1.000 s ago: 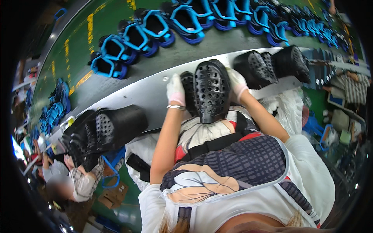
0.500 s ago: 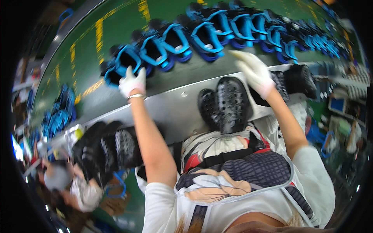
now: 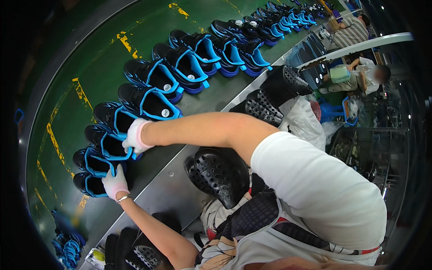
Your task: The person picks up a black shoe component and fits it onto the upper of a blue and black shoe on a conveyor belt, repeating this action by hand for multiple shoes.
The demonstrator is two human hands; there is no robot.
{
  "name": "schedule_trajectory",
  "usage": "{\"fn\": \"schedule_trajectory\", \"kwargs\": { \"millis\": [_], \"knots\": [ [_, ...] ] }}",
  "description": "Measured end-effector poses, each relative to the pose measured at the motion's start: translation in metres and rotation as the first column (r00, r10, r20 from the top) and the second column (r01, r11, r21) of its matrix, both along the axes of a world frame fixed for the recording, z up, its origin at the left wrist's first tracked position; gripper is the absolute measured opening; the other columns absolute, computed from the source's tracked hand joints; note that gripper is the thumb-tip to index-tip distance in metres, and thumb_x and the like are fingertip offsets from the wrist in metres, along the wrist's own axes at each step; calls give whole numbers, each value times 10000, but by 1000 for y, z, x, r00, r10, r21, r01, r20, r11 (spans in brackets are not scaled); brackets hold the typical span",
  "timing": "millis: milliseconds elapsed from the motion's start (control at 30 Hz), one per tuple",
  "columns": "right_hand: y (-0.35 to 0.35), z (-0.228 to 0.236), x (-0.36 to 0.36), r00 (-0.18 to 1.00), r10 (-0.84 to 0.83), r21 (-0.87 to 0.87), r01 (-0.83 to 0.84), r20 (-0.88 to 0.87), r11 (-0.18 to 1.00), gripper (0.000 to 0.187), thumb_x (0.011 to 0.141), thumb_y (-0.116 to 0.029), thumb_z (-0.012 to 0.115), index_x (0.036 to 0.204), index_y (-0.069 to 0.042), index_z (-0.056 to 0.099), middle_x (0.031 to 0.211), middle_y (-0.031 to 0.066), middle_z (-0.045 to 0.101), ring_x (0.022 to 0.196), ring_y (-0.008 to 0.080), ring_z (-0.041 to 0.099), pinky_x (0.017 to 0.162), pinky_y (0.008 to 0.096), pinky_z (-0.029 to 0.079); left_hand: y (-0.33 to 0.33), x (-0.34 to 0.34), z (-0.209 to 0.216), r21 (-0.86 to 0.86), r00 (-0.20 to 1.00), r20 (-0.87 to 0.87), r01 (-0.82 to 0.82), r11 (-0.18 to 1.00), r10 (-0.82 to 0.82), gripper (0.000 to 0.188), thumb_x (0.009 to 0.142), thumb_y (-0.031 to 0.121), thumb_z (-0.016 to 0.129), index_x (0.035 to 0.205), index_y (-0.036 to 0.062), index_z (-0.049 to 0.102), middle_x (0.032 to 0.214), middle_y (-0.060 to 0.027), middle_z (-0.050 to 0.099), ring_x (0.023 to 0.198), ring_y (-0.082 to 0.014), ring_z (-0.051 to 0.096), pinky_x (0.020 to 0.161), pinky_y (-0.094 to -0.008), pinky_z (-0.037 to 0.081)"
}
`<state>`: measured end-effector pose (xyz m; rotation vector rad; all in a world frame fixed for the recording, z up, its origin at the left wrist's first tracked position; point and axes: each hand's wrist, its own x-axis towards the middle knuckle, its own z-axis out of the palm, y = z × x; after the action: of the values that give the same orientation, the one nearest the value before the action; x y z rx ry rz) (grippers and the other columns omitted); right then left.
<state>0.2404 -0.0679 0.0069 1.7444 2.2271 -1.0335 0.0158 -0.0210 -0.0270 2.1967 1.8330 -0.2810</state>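
A curved row of black sneakers with bright blue collars lies on a green surface. With white gloves on, both my hands are at the row's near left end. My left hand (image 3: 115, 182) has its fingers closed at the heels of the endmost pair of sneakers (image 3: 93, 164). Just beyond it, my right hand (image 3: 136, 136) reaches across my body and closes on the heel of a neighbouring sneaker (image 3: 104, 140). The fingertips of both hands are partly hidden. Further sneakers (image 3: 155, 102) stand to the right, heels toward me.
The green surface (image 3: 56, 83) carries worn yellow marks and has a metal edge (image 3: 157, 180) on my side. Black perforated clogs (image 3: 220, 173) rest at my lap, with more clogs (image 3: 263, 108) to the right. Blue-black shoes (image 3: 67, 247) pile up lower left. Two people sit at the right.
My view has turned to the right. My right hand has swung left across my body to a sneaker heel; my left hand has closed at the end pair, where its fingers were spread before.
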Motion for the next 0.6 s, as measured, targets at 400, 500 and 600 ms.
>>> {"fn": "schedule_trajectory", "kwargs": {
  "millis": [400,500,600],
  "knots": [
    [-4,1,29,996,-59,-77,64,60,995,419,862,-407,540,1279,-366,554,1135,142,634,1058,325,598,890,406,485,-6,29,-7,12,988,71,137,991,-137,529,780,618,591,1146,246,679,1025,-211,632,944,-347,627,798,-440,526],
    [-21,10,21,972,-102,243,50,210,969,502,863,-388,568,1329,-212,509,1211,134,582,1127,323,550,949,405,458,-15,14,4,100,994,111,-3,995,-8,558,762,597,621,1185,233,645,1076,-189,623,947,-369,615,802,-449,521],
    [-69,85,9,997,-55,375,30,58,927,369,869,-367,551,1141,-126,620,1104,131,617,1049,313,583,875,430,486,-56,-14,10,527,947,300,-67,847,-113,499,752,434,711,1165,164,646,1107,-152,610,1033,-358,563,871,-445,482]
  ]
}}
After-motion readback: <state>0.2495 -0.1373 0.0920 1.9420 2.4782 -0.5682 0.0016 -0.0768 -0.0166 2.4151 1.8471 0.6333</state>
